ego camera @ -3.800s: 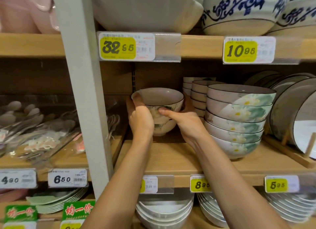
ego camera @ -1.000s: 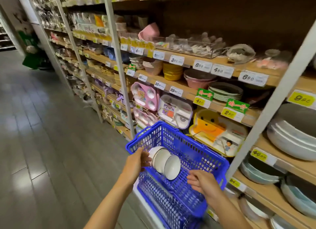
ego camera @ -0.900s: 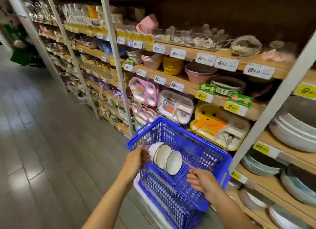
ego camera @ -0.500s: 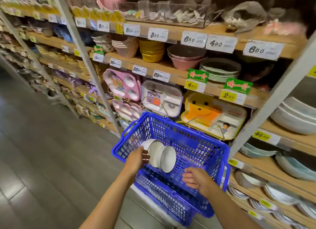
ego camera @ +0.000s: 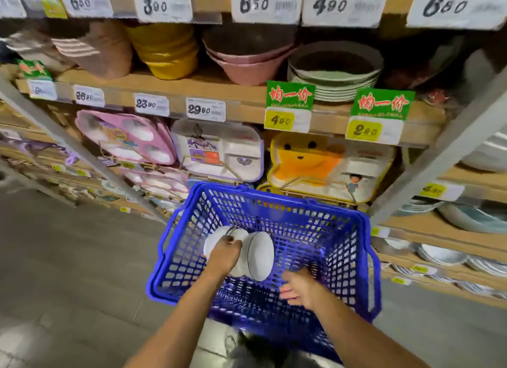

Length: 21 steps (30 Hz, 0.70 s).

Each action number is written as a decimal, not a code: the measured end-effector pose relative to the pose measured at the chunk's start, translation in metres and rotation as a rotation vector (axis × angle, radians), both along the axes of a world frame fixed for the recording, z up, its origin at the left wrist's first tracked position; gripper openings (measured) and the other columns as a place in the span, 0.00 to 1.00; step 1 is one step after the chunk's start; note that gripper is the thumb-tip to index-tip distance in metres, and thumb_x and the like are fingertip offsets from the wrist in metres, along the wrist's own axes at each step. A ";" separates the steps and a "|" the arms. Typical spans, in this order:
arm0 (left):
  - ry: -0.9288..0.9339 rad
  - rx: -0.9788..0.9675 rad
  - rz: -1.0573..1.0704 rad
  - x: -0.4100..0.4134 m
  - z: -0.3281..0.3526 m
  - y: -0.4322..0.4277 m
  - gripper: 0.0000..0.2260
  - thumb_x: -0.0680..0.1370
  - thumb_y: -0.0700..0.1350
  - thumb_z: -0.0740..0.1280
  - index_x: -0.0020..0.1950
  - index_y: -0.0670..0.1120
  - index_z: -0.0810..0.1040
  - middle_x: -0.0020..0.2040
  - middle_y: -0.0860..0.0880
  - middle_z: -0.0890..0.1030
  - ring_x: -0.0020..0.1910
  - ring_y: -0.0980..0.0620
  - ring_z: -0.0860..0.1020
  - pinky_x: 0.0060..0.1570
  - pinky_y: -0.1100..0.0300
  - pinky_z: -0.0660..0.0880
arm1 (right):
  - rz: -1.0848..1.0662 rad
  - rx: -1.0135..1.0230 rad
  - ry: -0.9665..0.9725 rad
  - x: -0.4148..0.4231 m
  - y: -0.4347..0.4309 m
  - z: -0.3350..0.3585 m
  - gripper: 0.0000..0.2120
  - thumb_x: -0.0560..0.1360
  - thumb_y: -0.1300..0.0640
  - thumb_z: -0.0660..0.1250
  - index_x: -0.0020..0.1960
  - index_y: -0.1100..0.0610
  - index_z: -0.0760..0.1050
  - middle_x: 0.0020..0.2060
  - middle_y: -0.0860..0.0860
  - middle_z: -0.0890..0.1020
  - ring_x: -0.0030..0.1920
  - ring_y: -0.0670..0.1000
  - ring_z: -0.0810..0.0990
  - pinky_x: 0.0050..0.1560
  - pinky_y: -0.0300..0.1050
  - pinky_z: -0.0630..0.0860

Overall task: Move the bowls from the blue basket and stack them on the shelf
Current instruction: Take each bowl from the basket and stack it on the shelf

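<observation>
Bowls (ego camera: 260, 255) lay tipped on their sides in a short nested row inside the blue basket (ego camera: 277, 200), toward its left half. The row's long axis ran left to right across the basket, and the white inside of the end bowl seemed to face right, toward the right hand (ego camera: 300, 288).

The left hand (ego camera: 226, 255) was the nearer one. It lay on top of the row with its fingers curled over a rim, apparently gripping the left-hand bowls. The right hand hovered just below and to the right of the row, inside the basket, fingers loose and spread, holding nothing and apart from the bowls. To cup the open end it would likely need only to come up and leftward, so that the stack could be lifted between both hands.

The shelves (ego camera: 219, 90) rose directly behind the basket, so the carry would be up and forward; which level was meant could not be told.

White price tags (ego camera: 162, 4) along the top edge read 6.50, 3.90, 6.50, 4.80 and 6.80. The row below read 25.90, 23.90 and 29.80. Two green signs (ego camera: 290, 94) carried red Chinese characters, probably 均一价, above yellow tags (ego camera: 279, 119) marked 4.90 and 2.90. Print on the divided trays (ego camera: 126, 139) was too blurred to read.
</observation>
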<state>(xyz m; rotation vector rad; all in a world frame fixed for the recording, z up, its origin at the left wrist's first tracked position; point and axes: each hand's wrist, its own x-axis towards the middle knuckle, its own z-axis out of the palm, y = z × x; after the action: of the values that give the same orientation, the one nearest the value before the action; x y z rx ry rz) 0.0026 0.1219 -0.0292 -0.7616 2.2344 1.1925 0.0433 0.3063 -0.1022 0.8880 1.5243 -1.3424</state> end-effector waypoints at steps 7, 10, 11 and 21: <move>-0.033 -0.064 -0.370 -0.071 -0.072 0.007 0.17 0.78 0.48 0.65 0.63 0.40 0.76 0.61 0.40 0.80 0.61 0.40 0.76 0.60 0.52 0.72 | -0.184 0.033 -0.118 -0.031 -0.056 -0.052 0.18 0.81 0.59 0.61 0.67 0.66 0.68 0.48 0.59 0.75 0.44 0.58 0.74 0.44 0.50 0.72; -0.058 -0.157 -0.540 -0.084 -0.105 0.014 0.14 0.79 0.48 0.64 0.60 0.43 0.79 0.59 0.41 0.81 0.60 0.43 0.78 0.58 0.57 0.72 | -0.267 -0.001 -0.187 -0.042 -0.074 -0.077 0.17 0.81 0.59 0.61 0.68 0.63 0.67 0.52 0.61 0.75 0.43 0.57 0.74 0.46 0.45 0.76; -0.067 -0.197 -0.603 -0.085 -0.115 0.015 0.14 0.80 0.50 0.63 0.61 0.45 0.78 0.60 0.42 0.80 0.61 0.44 0.77 0.58 0.58 0.69 | -0.321 -0.024 -0.211 -0.044 -0.078 -0.086 0.15 0.81 0.61 0.61 0.67 0.62 0.67 0.52 0.62 0.74 0.44 0.57 0.74 0.49 0.47 0.79; -0.147 -0.176 -0.641 -0.094 -0.143 0.012 0.21 0.79 0.38 0.57 0.72 0.45 0.67 0.66 0.37 0.75 0.66 0.39 0.72 0.62 0.54 0.69 | -0.432 0.000 -0.100 -0.041 -0.076 -0.091 0.14 0.79 0.63 0.64 0.62 0.69 0.75 0.55 0.64 0.80 0.48 0.50 0.83 0.43 0.42 0.78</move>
<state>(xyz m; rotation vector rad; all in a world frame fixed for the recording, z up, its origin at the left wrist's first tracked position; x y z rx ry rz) -0.0910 0.1340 -0.1723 -0.1469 2.2208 0.6160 0.0022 0.2301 -0.1936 1.3174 1.2995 -1.5709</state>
